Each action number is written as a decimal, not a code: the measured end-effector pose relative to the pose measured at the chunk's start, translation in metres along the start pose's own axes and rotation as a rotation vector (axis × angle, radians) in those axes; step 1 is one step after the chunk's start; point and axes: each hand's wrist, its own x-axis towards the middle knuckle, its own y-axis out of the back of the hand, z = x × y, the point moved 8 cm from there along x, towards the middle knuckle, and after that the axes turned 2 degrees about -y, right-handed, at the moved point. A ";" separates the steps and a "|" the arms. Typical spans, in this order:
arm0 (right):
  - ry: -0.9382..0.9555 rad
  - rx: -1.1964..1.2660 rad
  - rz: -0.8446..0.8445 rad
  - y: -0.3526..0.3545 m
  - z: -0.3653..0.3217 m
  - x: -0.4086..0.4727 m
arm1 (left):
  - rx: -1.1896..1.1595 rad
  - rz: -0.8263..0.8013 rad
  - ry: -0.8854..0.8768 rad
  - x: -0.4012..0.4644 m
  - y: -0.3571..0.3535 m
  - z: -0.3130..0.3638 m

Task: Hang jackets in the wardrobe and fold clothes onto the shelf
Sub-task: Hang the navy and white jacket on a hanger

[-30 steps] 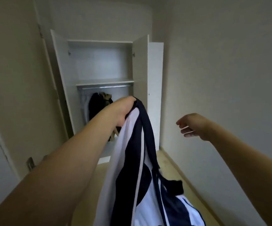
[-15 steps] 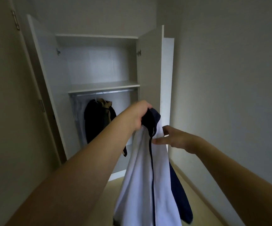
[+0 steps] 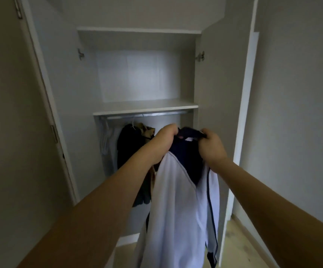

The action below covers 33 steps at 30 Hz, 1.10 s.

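Head view shows the left hand [image 3: 165,141] and the right hand [image 3: 212,146] raised side by side in front of the open wardrobe [image 3: 137,74], each with its fingers curled around the dark collar of a white and navy jacket [image 3: 180,200]. Holding it at the collar lets the body of the jacket hang straight down and open out, which I judge prepares it for a hanger or for the rail [image 3: 147,115]; no hanger is visible in the jacket, though the folds may hide one. Just behind the hands and below the rail hang dark and tan clothes [image 3: 131,147]. The shelf [image 3: 145,107] lies directly above the rail, and I see no folded clothes on it. Both wardrobe doors stand wide open to the sides. Below the wardrobe, to the right, a light wooden floor [image 3: 240,244] meets plain pale walls in dim light.
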 end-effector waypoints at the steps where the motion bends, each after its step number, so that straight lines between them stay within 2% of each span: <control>1: 0.019 0.001 -0.010 -0.014 0.001 0.027 | 0.034 -0.003 -0.001 0.023 0.010 -0.010; 6: 0.026 -0.069 -0.186 -0.085 0.011 0.145 | 0.129 -0.112 0.042 0.121 0.056 -0.079; 11: 0.329 -0.488 -0.413 -0.176 0.010 0.208 | 0.166 -0.195 0.098 0.190 0.100 -0.114; 13: 0.372 -0.513 -0.414 -0.204 0.012 0.227 | 0.194 -0.250 0.156 0.214 0.119 -0.123; 16: 0.359 -0.391 -0.383 -0.232 0.012 0.263 | 0.199 -0.261 0.315 0.261 0.160 -0.149; 19: 0.243 -0.234 -0.417 -0.262 0.017 0.308 | 0.451 -0.148 0.459 0.317 0.220 -0.182; 22: 0.164 -0.214 -0.528 -0.308 0.029 0.349 | 0.806 0.018 0.535 0.378 0.294 -0.212; 25: 0.171 -0.328 -0.626 -0.360 0.039 0.383 | 1.088 0.118 0.509 0.442 0.357 -0.232; 28: 0.236 -0.449 -0.676 -0.408 0.047 0.414 | 1.208 0.159 0.501 0.501 0.396 -0.253; 31: 0.442 -0.771 -0.602 -0.448 0.050 0.439 | 1.289 0.182 0.521 0.556 0.422 -0.271; 33: 0.522 -0.909 -0.556 -0.473 0.053 0.453 | 1.253 0.246 0.489 0.588 0.439 -0.284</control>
